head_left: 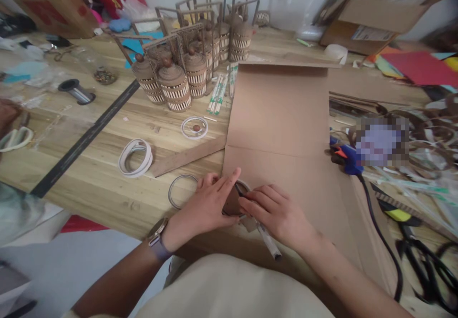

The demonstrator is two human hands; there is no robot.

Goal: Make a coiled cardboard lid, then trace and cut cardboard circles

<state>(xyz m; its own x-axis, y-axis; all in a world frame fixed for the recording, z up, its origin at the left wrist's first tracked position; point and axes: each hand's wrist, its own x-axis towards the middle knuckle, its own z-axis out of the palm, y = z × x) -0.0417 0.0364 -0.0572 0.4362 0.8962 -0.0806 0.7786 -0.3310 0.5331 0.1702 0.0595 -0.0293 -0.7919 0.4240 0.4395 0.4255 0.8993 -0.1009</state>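
My left hand (211, 196) rests at the near edge of the cardboard sheet (275, 132), thumb and forefinger apart around a thin ring (244, 183), which they steady. Brown board shows inside the ring. My right hand (275, 210) pinches a slim dark-tipped tool, its point inside the ring; its exact kind is unclear. A greyish rod (269, 244) sticks out below that hand; whether it belongs to the tool I cannot tell. Another thin ring (173, 191) lies left of my left hand, partly hidden by it.
Several lidded woven canisters (175, 86) with tall handles stand at the back. White rings (135, 158) and a cardboard strip (189, 156) lie to the left. A blue glue gun (352, 160), its cord and black scissors (425, 265) are at right. Someone's hand (9, 115) shows far left.
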